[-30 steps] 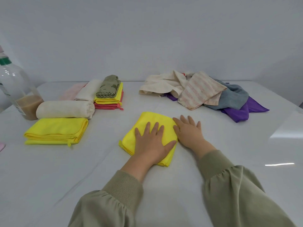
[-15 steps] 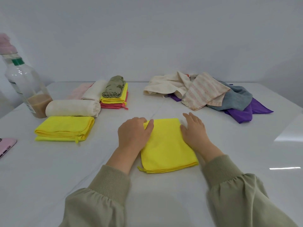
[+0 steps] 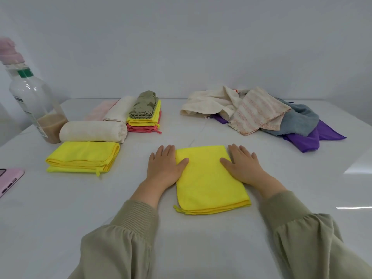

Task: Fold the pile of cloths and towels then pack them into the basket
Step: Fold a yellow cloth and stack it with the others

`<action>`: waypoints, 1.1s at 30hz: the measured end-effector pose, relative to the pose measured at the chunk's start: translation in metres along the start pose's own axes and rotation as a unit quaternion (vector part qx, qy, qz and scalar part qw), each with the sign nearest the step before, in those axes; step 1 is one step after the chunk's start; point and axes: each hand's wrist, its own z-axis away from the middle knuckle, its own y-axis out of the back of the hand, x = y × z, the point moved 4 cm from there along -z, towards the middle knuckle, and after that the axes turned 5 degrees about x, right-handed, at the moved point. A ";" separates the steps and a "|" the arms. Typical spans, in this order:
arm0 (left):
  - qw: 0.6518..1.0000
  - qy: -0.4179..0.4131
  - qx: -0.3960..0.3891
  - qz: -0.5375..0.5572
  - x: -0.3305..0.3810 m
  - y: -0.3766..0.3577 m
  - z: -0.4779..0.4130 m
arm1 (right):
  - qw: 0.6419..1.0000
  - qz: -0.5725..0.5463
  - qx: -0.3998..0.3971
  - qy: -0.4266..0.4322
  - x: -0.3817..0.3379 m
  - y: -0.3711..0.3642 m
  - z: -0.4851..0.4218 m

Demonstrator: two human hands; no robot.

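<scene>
A folded yellow cloth (image 3: 207, 182) lies flat in the middle of the white table (image 3: 201, 248). My left hand (image 3: 164, 166) rests flat at its left edge, thumb on the cloth. My right hand (image 3: 241, 164) lies flat at the right edge, thumb also on the fabric. An unfolded pile (image 3: 261, 115) of cream, striped, grey and purple cloths sits at the back right. Folded items stand at the left: a yellow cloth (image 3: 82, 156), a rolled cream towel (image 3: 92, 130), and a stack of green, yellow and pink cloths (image 3: 145, 115). No basket is in view.
A clear bottle (image 3: 34, 105) with brown liquid stands at the far left. A pink phone (image 3: 9, 181) pokes in at the left edge. A grey wall runs behind the table.
The yellow cloth has been turned lengthwise toward me. My left hand, curled at the cloth's edge half a second ago, now lies flat; both hands flank the cloth.
</scene>
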 end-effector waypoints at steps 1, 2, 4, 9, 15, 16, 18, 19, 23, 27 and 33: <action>1.000 0.005 0.013 0.011 -0.001 0.001 -0.003 | 1.000 -0.014 0.009 -0.008 0.002 0.002 -0.006; 0.999 0.011 0.028 0.031 -0.002 0.002 -0.007 | 0.999 -0.030 0.014 -0.014 0.002 0.004 -0.012; 0.994 0.023 0.061 0.087 -0.003 0.006 -0.012 | 0.997 -0.069 0.020 -0.026 0.001 0.007 -0.020; 0.989 0.030 0.068 0.125 -0.002 0.013 -0.014 | 0.994 -0.107 0.020 -0.026 -0.008 0.010 -0.022; 0.956 0.043 0.014 0.289 -0.003 0.024 -0.007 | 0.945 -0.321 0.059 -0.015 -0.010 0.020 -0.009; 0.953 0.041 -0.007 0.301 -0.003 0.026 -0.005 | 0.933 -0.354 0.059 -0.019 -0.010 0.022 -0.007; 0.951 0.027 -0.045 0.306 -0.003 0.028 -0.002 | 0.902 -0.428 0.044 -0.025 -0.007 0.025 -0.004; 0.949 0.022 -0.057 0.308 -0.003 0.028 -0.001 | 0.886 -0.462 0.027 -0.025 -0.007 0.027 -0.002; 0.946 0.029 -0.026 0.321 -0.005 0.031 0.006 | 0.909 -0.414 -0.036 -0.021 -0.004 0.030 0.003; 0.934 0.032 0.057 0.353 -0.001 0.041 0.010 | 0.928 -0.367 0.001 -0.068 0.000 0.040 0.005; 0.920 0.040 0.104 0.376 0.010 0.057 0.015 | 0.875 -0.481 -0.016 -0.054 -0.020 0.048 0.016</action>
